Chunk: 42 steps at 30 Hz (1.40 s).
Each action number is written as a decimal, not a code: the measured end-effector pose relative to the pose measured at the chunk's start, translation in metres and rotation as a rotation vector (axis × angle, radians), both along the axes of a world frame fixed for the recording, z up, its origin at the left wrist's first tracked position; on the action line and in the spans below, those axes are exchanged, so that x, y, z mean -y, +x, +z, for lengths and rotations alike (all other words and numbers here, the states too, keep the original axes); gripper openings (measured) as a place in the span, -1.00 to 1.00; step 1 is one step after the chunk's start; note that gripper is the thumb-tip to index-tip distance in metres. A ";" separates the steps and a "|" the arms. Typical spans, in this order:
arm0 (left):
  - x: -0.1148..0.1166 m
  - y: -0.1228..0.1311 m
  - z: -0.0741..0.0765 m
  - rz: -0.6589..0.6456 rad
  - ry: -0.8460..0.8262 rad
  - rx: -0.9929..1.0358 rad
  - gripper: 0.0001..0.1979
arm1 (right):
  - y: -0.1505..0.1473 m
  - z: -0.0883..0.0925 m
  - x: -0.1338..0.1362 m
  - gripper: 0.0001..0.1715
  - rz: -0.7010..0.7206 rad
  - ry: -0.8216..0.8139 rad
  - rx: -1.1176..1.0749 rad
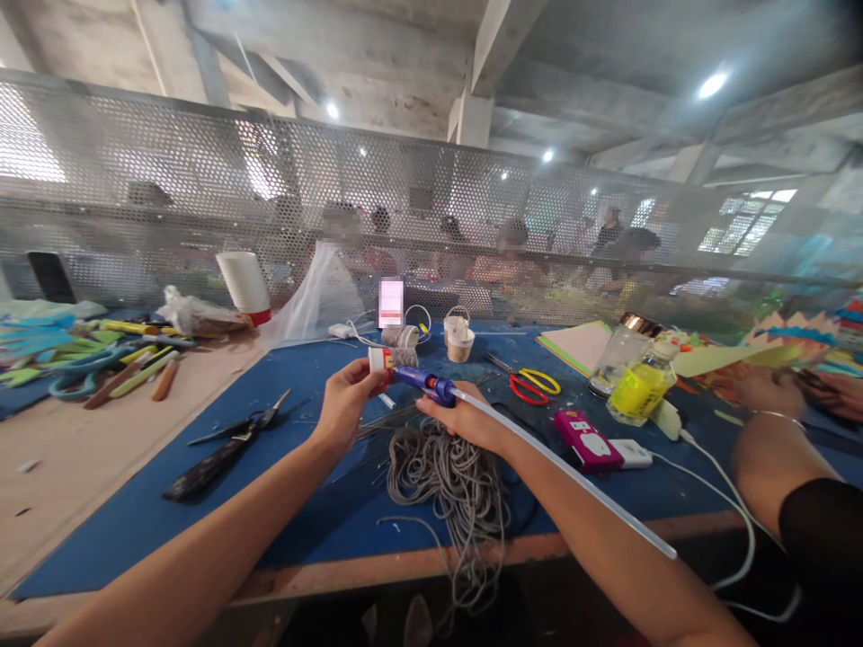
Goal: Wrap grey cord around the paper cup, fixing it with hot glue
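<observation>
Bare blue bench (168, 503) lies open at seven o'clock past the black scissors (229, 445); the grey cord (449, 476) blocks six, a co-worker's arm (775, 449) three.

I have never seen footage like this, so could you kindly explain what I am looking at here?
There is no machine here: one camera worn on a person's head looks down at their bare hands. The left hand holds a small cup. The right hand holds a blue glue gun with its tip at the cup and a long clear glue stick trailing back. Below them, on a blue mat, lie grey cord, black scissors and red scissors. At the right edge is another person's arm.
</observation>
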State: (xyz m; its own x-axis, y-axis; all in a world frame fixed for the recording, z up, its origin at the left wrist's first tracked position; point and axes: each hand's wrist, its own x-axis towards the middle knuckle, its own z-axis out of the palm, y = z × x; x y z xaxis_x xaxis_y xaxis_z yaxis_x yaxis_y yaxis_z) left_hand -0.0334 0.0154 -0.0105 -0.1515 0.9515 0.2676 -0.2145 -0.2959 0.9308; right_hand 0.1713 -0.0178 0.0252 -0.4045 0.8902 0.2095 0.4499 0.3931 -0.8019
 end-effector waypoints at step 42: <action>0.002 0.001 0.002 -0.030 -0.006 0.037 -0.70 | 0.001 -0.007 -0.007 -0.53 -0.020 0.019 0.066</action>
State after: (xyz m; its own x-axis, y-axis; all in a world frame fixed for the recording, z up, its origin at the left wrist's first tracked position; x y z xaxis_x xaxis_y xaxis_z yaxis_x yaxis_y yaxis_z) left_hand -0.0325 0.0134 -0.0089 -0.1323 0.9574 0.2565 -0.2575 -0.2831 0.9239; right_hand 0.1719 -0.0110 0.0180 -0.3999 0.8945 0.2001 0.5099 0.3985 -0.7624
